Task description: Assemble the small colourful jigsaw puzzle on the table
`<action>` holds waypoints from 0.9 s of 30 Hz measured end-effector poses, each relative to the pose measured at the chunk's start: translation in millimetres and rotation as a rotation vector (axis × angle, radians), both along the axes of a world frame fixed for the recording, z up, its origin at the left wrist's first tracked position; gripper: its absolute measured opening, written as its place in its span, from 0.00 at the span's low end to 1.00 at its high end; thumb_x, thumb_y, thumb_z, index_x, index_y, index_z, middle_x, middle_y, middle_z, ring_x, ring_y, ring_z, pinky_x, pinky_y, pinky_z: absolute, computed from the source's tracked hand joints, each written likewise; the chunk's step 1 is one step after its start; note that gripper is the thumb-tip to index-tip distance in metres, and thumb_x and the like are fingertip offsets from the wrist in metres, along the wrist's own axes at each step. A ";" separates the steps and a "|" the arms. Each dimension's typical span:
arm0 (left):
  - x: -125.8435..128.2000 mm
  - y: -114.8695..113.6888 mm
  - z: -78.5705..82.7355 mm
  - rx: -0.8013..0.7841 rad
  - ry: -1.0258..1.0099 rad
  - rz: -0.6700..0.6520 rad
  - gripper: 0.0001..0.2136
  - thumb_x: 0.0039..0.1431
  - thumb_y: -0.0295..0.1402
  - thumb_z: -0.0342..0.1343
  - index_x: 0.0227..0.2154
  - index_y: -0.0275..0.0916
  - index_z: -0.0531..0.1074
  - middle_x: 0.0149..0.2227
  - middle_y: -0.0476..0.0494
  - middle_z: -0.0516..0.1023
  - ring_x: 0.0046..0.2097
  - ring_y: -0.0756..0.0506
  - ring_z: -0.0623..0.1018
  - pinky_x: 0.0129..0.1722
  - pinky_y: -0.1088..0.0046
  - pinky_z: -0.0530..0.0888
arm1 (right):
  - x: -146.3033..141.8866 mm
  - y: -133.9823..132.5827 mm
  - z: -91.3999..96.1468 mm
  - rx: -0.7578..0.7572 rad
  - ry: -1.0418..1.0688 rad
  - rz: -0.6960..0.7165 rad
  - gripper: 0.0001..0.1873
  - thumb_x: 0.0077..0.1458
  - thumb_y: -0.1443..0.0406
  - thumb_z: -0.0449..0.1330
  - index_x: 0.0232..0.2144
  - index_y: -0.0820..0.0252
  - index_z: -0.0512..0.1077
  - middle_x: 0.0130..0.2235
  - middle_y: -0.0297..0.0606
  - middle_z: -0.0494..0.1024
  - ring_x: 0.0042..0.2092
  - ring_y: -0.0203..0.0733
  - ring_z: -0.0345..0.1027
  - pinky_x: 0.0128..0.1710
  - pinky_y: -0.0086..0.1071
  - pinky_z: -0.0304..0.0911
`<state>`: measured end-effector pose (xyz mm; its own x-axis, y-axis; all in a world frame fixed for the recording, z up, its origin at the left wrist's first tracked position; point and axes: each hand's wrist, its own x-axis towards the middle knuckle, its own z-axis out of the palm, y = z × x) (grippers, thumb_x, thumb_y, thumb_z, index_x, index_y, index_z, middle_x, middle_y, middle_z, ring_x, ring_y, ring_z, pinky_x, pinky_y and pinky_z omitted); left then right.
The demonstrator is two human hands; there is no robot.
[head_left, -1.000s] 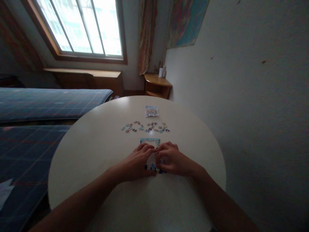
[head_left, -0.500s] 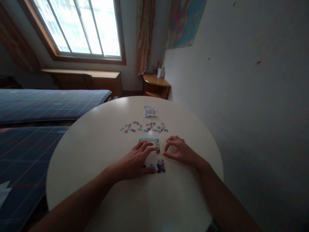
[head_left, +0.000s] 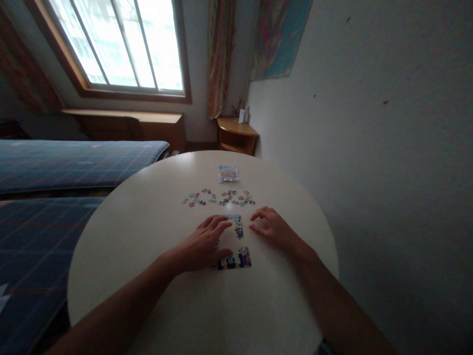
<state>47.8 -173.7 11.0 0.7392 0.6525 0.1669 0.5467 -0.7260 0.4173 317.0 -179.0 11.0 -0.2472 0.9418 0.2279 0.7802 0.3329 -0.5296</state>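
A partly joined jigsaw puzzle (head_left: 243, 257) lies on the white round table (head_left: 229, 310), with joined pieces along its upper, right and lower sides and bare tabletop in the middle. My left hand (head_left: 199, 247) rests over the puzzle's left side, fingers and thumb spread apart, and hides that part. To the right of the puzzle is my right hand (head_left: 275, 230), curved, with a gap between thumb and fingertips. No piece shows in it. Loose jigsaw pieces (head_left: 225, 198) are scattered in a band beyond both hands.
Past the loose pieces lies a small picture sheet or packet (head_left: 228, 174). A bed with a plaid cover (head_left: 48, 236) stands along the table's left side. The wall (head_left: 388, 197) is on the right, and a corner shelf (head_left: 238, 128) stands behind the table.
My left hand has shifted slightly left, uncovering more of the puzzle's lower strip. My right hand stays beside the puzzle, its fingertips and thumb slightly closer together. The view has tilted a little.
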 end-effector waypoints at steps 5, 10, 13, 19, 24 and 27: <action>-20.3 30.9 -8.6 0.085 0.014 0.226 0.23 0.62 0.44 0.55 0.56 0.40 0.65 0.61 0.39 0.65 0.63 0.36 0.62 0.63 0.53 0.61 | 7.5 17.5 -8.3 0.027 -0.075 -0.163 0.16 0.57 0.66 0.59 0.48 0.59 0.74 0.49 0.46 0.74 0.51 0.47 0.67 0.54 0.41 0.60; -33.5 54.4 -20.0 0.156 -0.045 0.335 0.19 0.63 0.42 0.53 0.53 0.39 0.69 0.57 0.39 0.70 0.60 0.37 0.67 0.61 0.55 0.65 | 1.5 42.6 -0.6 -0.044 -0.259 -0.137 0.20 0.59 0.64 0.58 0.53 0.59 0.73 0.52 0.48 0.73 0.55 0.50 0.64 0.57 0.42 0.58; -34.2 58.8 -22.4 0.145 -0.046 0.373 0.19 0.62 0.40 0.53 0.53 0.38 0.69 0.57 0.39 0.70 0.60 0.37 0.66 0.61 0.55 0.65 | -5.8 58.4 1.4 -0.054 -0.256 -0.114 0.19 0.59 0.60 0.59 0.52 0.57 0.75 0.50 0.47 0.74 0.54 0.49 0.65 0.56 0.40 0.59; -27.8 57.6 -22.0 0.135 -0.056 0.392 0.19 0.62 0.39 0.54 0.54 0.37 0.68 0.58 0.39 0.69 0.61 0.37 0.64 0.62 0.56 0.64 | -12.3 74.5 -3.6 -0.006 -0.177 -0.153 0.18 0.56 0.57 0.63 0.47 0.54 0.79 0.47 0.46 0.74 0.49 0.46 0.68 0.53 0.38 0.62; -23.7 54.5 -24.1 0.127 -0.082 0.306 0.20 0.61 0.40 0.55 0.55 0.40 0.67 0.59 0.42 0.68 0.61 0.37 0.64 0.62 0.55 0.64 | -11.0 83.2 3.7 -0.049 -0.210 -0.102 0.14 0.52 0.60 0.66 0.41 0.56 0.81 0.44 0.45 0.77 0.49 0.48 0.69 0.54 0.39 0.61; -22.4 54.4 -25.8 0.118 -0.097 0.306 0.19 0.61 0.39 0.55 0.54 0.40 0.68 0.58 0.42 0.68 0.61 0.38 0.65 0.62 0.55 0.64 | -11.6 88.8 7.0 -0.071 -0.208 -0.092 0.13 0.50 0.61 0.67 0.39 0.56 0.82 0.43 0.45 0.77 0.48 0.49 0.69 0.52 0.39 0.63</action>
